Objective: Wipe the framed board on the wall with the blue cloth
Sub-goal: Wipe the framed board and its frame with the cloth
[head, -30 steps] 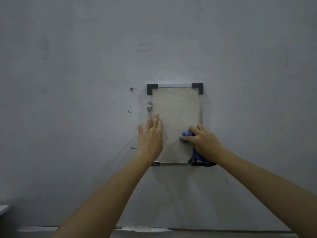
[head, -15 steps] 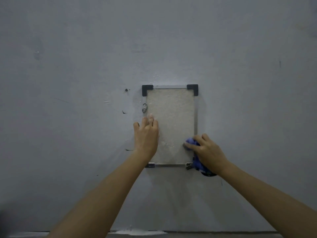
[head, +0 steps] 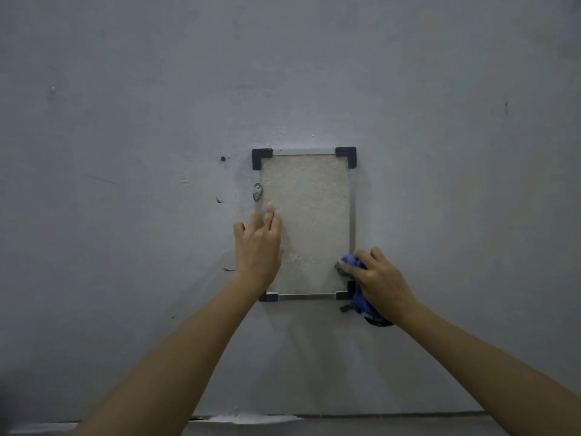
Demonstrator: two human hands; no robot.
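Note:
A small framed board (head: 306, 215) hangs upright on the grey wall, with a pale speckled face, a thin metal frame and black corner caps. My left hand (head: 257, 247) lies flat on its lower left edge, fingers together and pointing up. My right hand (head: 382, 284) grips a bunched blue cloth (head: 358, 302) and presses it against the board's lower right corner. Most of the cloth is hidden under that hand; a fold hangs below the frame.
A small metal hook (head: 257, 191) is fixed by the board's left edge. A screw hole (head: 223, 158) and dark scuffs mark the wall (head: 125, 121) to the left. A ledge with chipped paint (head: 248, 418) runs along the bottom.
My right hand has slid the cloth from the board's lower middle to its lower right corner. My left hand stays pressed on the left edge.

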